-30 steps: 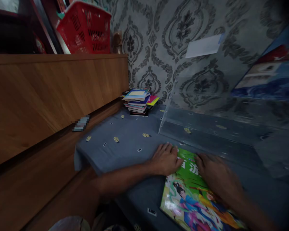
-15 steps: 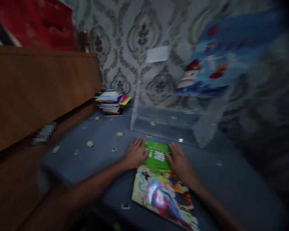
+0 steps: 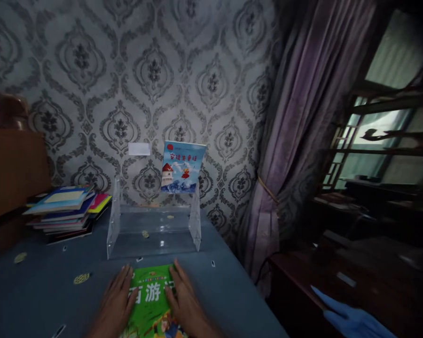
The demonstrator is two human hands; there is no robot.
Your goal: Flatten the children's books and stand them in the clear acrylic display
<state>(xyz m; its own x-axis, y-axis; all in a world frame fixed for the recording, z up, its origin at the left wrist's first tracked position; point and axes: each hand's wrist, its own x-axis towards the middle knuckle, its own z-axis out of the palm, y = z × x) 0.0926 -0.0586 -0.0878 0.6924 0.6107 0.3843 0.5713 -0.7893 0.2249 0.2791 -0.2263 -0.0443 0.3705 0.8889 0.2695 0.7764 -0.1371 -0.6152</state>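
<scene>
A green picture book (image 3: 150, 312) with large white characters on its cover lies flat on the blue-grey tabletop (image 3: 229, 295); its lower part runs out of view. My left hand (image 3: 114, 300) rests along the book's left edge, fingers stretched out and thumb over the cover. On the opposite edge lies my right hand (image 3: 186, 300), fingers extended forward, its thumb also on the cover. Just beyond the book stands a clear acrylic rack (image 3: 155, 244). A blue book (image 3: 183, 166) with a red-roofed tower on it is upright at the rack's top right.
At the left is an uneven stack of books (image 3: 63, 211) near a wooden cabinet (image 3: 14, 169). A white label (image 3: 139, 149) shows above the rack. Purple curtain (image 3: 268, 225) hangs at the right. A blue glove-like shape (image 3: 352, 314) is at lower right.
The view has swung right and upward, bringing in the curtain and shelves. My hands stay at the book's two sides. The book now looks straighter before the rack.
</scene>
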